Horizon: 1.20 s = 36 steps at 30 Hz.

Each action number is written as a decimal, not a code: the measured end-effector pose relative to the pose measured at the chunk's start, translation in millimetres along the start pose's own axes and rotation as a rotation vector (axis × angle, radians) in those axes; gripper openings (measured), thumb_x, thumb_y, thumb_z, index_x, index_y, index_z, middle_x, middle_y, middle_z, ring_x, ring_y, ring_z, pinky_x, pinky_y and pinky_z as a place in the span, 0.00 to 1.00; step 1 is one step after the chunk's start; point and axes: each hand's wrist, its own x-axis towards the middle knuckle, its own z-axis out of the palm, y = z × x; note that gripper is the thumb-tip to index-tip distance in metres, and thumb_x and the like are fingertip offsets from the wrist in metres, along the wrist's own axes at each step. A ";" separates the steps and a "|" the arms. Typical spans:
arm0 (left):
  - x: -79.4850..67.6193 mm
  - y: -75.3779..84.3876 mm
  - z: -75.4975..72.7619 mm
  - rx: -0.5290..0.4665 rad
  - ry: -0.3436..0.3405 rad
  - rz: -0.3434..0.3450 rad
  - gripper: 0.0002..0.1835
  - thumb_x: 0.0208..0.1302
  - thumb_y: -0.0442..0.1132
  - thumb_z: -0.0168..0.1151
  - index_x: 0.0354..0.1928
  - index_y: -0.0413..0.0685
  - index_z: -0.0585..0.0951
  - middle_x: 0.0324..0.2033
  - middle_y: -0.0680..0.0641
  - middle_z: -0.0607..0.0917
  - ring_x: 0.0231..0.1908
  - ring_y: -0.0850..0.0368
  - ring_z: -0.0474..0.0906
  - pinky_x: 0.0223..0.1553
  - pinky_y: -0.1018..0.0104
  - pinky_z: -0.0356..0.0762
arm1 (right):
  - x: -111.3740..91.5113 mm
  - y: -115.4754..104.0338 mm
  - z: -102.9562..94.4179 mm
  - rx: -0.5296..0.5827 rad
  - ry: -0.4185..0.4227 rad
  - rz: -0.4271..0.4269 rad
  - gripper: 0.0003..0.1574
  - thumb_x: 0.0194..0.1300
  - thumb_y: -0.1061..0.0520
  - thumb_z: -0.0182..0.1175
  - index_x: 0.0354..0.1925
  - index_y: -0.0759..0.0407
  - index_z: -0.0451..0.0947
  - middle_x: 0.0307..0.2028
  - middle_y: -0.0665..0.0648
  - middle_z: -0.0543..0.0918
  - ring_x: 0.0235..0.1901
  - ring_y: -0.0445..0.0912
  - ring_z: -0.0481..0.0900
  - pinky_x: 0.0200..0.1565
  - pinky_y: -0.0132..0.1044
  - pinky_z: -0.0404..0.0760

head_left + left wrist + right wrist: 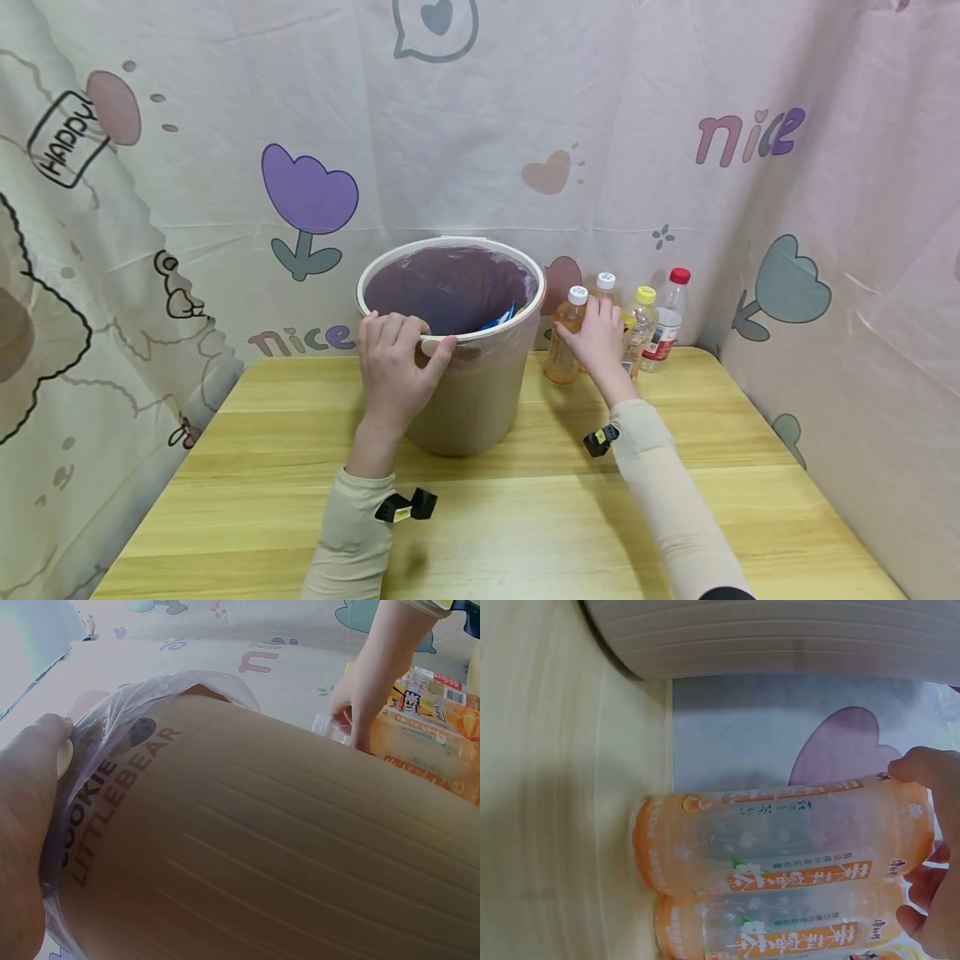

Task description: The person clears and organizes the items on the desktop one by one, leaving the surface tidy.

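Note:
My left hand [393,358] grips the near rim of a beige trash bin [468,400], fingers hooked over the edge. A clear liner bag [120,712] covers that rim and folds down outside. To the right of the bin, my right hand [600,342] holds an orange-labelled plastic drink bottle [780,840] near its shoulder, thumb on one side and fingers on the other. The bottle is upright with a white cap [577,296]. A second orange bottle [780,926] of the same kind stands right beside it, partly hidden by the hand in the head view.
Right of my right hand stand a yellow-capped bottle [642,329] and a red-capped clear bottle [670,321]. Something blue [498,318] shows inside the bin. The wooden table [525,533] backs onto a printed cloth [480,125].

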 end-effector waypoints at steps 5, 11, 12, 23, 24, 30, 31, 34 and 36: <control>0.6 0.6 -0.6 0.000 0.010 0.010 0.29 0.64 0.63 0.50 0.25 0.42 0.74 0.24 0.44 0.74 0.34 0.45 0.68 0.57 0.44 0.61 | -2.4 0.9 -2.3 -0.019 -0.033 -0.001 0.49 0.55 0.37 0.67 0.62 0.66 0.63 0.55 0.68 0.71 0.53 0.62 0.65 0.57 0.57 0.65; 0.7 -0.2 0.0 -0.003 -0.001 -0.004 0.28 0.63 0.63 0.51 0.26 0.42 0.74 0.25 0.43 0.74 0.34 0.45 0.68 0.58 0.44 0.61 | -4.9 1.4 -6.0 -0.021 -0.041 -0.015 0.50 0.54 0.35 0.66 0.61 0.66 0.62 0.54 0.67 0.72 0.53 0.61 0.66 0.58 0.56 0.65; 0.8 -0.2 0.0 -0.003 -0.005 -0.008 0.28 0.63 0.63 0.51 0.26 0.42 0.74 0.25 0.43 0.74 0.34 0.44 0.68 0.59 0.44 0.61 | -5.5 1.6 -6.5 -0.020 -0.038 -0.016 0.50 0.54 0.35 0.65 0.61 0.66 0.63 0.54 0.67 0.72 0.53 0.61 0.66 0.58 0.56 0.65; 0.4 -0.3 -0.3 -0.007 -0.011 -0.007 0.28 0.63 0.62 0.51 0.26 0.42 0.74 0.25 0.43 0.74 0.34 0.44 0.68 0.59 0.44 0.61 | -15.9 4.0 -13.2 -0.002 -0.006 -0.042 0.50 0.52 0.35 0.66 0.60 0.67 0.64 0.53 0.67 0.74 0.51 0.60 0.67 0.54 0.55 0.68; 0.4 -0.4 -0.2 -0.006 -0.009 -0.003 0.28 0.63 0.62 0.51 0.26 0.42 0.74 0.25 0.43 0.74 0.34 0.44 0.68 0.58 0.43 0.61 | -16.7 3.4 -15.2 -0.002 0.002 -0.048 0.50 0.52 0.35 0.66 0.60 0.67 0.64 0.52 0.67 0.74 0.50 0.61 0.68 0.54 0.55 0.68; 0.2 -0.7 0.5 -0.002 0.013 0.013 0.28 0.64 0.63 0.51 0.25 0.42 0.74 0.24 0.44 0.74 0.33 0.45 0.68 0.56 0.43 0.62 | -21.9 -1.0 -28.7 0.009 0.077 -0.100 0.48 0.49 0.37 0.68 0.55 0.69 0.66 0.47 0.67 0.76 0.47 0.61 0.69 0.51 0.54 0.69; 0.1 -0.8 0.5 -0.002 0.014 0.012 0.29 0.64 0.63 0.51 0.25 0.42 0.74 0.24 0.44 0.74 0.33 0.45 0.68 0.56 0.43 0.62 | -22.9 -1.8 -31.0 0.011 0.089 -0.108 0.47 0.49 0.38 0.68 0.55 0.69 0.67 0.47 0.68 0.76 0.46 0.61 0.69 0.50 0.54 0.70; -0.1 -0.9 0.7 0.000 0.017 0.014 0.29 0.64 0.63 0.50 0.25 0.42 0.74 0.24 0.44 0.74 0.33 0.45 0.68 0.57 0.44 0.62 | -26.6 -4.6 -38.9 0.030 0.121 -0.127 0.46 0.48 0.38 0.68 0.54 0.69 0.68 0.46 0.68 0.76 0.46 0.61 0.70 0.51 0.55 0.70; -0.3 -1.1 0.9 0.002 0.017 0.014 0.29 0.64 0.63 0.50 0.25 0.42 0.74 0.24 0.44 0.74 0.33 0.45 0.68 0.57 0.45 0.62 | -29.2 -6.1 -43.7 0.052 0.137 -0.136 0.45 0.48 0.39 0.68 0.53 0.69 0.68 0.45 0.68 0.76 0.47 0.61 0.70 0.51 0.55 0.70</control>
